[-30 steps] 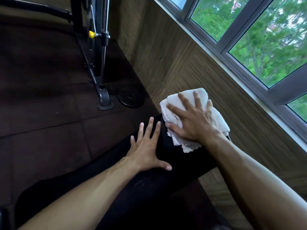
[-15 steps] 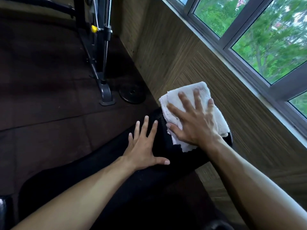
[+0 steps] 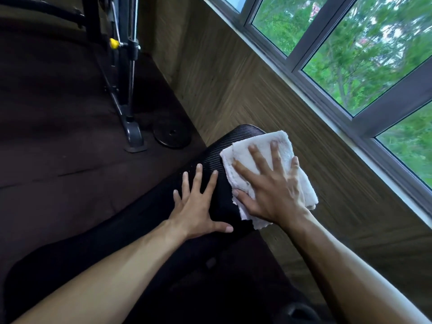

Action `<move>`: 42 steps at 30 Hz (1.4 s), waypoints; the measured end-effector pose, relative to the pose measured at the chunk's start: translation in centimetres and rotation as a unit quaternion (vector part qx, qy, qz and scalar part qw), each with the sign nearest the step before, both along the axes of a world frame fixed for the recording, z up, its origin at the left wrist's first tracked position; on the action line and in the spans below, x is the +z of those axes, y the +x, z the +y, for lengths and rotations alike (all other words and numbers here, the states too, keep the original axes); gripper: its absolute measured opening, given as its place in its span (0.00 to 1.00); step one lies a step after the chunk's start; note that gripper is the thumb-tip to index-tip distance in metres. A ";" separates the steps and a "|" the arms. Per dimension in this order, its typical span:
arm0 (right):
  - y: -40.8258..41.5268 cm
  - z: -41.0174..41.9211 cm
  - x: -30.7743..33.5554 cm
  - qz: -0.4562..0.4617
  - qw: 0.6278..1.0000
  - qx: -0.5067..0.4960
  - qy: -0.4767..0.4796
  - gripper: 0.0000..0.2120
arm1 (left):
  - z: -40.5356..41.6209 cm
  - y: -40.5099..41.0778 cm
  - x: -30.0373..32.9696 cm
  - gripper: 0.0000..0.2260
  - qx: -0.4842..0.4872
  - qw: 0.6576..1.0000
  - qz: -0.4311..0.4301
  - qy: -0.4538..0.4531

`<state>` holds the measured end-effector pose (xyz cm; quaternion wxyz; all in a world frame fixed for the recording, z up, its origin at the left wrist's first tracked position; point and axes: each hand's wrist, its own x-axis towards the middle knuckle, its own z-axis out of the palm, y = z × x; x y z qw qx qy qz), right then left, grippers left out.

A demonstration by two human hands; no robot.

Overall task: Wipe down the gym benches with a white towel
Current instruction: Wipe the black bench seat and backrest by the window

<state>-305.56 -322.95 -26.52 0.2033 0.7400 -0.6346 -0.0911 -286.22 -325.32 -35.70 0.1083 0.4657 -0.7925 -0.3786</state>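
Observation:
A black padded gym bench (image 3: 140,230) runs from the lower left up to its rounded far end near the wall. A folded white towel (image 3: 259,148) lies on that far end. My right hand (image 3: 271,188) presses flat on the towel with fingers spread and straight. My left hand (image 3: 196,206) rests flat on the bare bench pad just left of the towel, fingers spread, holding nothing. The bench's near part is dark and hard to make out.
A wood-panelled wall (image 3: 233,85) rises right behind the bench end, with windows (image 3: 350,54) above. A black machine frame (image 3: 126,85) with a yellow knob (image 3: 113,43) stands on the dark floor mat at the left, a weight plate (image 3: 171,134) beside its foot.
My right hand has slid the towel toward the far end of the bench, uncovering more pad near my left hand. The left hand stays flat on the pad.

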 end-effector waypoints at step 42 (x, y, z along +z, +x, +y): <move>2.4 2.4 -4.0 -0.005 0.999 -0.034 -0.018 0.36 | -0.7 2.1 -2.1 0.61 0.021 0.999 0.008 -0.026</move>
